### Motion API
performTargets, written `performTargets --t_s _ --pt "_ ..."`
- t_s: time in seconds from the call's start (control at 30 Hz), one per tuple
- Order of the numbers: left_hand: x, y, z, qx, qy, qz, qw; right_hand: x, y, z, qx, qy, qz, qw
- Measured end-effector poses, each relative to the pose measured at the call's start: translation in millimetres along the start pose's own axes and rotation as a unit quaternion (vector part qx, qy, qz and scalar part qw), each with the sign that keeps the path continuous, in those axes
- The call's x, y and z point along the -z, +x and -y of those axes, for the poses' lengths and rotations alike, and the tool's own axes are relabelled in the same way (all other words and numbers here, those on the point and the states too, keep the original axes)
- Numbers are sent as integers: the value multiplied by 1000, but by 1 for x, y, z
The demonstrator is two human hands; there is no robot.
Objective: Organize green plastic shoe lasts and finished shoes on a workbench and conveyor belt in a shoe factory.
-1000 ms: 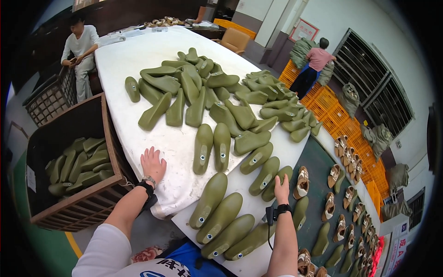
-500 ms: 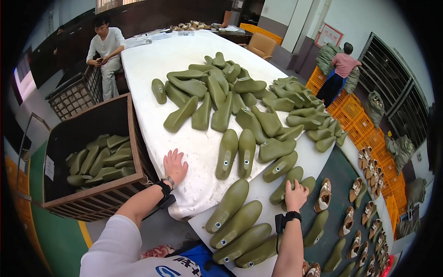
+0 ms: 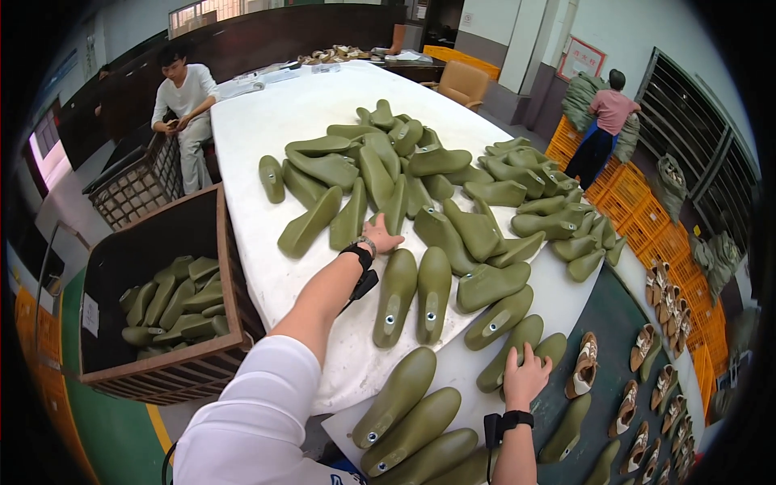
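My left hand [image 3: 381, 235] reaches across the white-covered table [image 3: 279, 279] to the near end of an olive-green shoe last [image 3: 394, 207] in the pile. Its thumb and fingers are spread over that end, which they partly hide. Two lasts lie side by side just nearer, a left one [image 3: 396, 297] and a right one [image 3: 434, 295]. My right hand [image 3: 525, 376] has its bent fingers around the side of another green last [image 3: 509, 353] at the table's right edge. A further last [image 3: 553, 347] sits close beside those fingers.
Several lasts [image 3: 408, 428] line the near white board. Brown-and-white shoes [image 3: 582, 364] and lasts stand on the dark green surface at right. At left is a wooden-framed crate [image 3: 234, 267] of lasts. One person [image 3: 184, 101] sits far left; another [image 3: 610, 113] stands by orange crates [image 3: 647, 222].
My left hand has moved from the bare tabletop forward and right to a last in the pile. My right hand stays at the same last. The view has shifted slightly.
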State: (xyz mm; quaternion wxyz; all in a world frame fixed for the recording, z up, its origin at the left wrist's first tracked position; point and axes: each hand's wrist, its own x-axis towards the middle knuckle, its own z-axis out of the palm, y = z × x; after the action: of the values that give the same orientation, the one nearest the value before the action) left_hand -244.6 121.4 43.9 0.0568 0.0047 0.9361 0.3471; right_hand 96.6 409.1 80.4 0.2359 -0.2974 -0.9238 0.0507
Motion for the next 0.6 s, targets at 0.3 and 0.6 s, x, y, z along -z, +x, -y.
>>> performTargets --t_s 0.3,0.6 --pt "17 -5 -30 21 84 49 995 -2 2 -6 -1 -11 -6 1000" --pt "71 -202 15 -361 446 -126 809 -1 5 -6 3 -20 3 1000"
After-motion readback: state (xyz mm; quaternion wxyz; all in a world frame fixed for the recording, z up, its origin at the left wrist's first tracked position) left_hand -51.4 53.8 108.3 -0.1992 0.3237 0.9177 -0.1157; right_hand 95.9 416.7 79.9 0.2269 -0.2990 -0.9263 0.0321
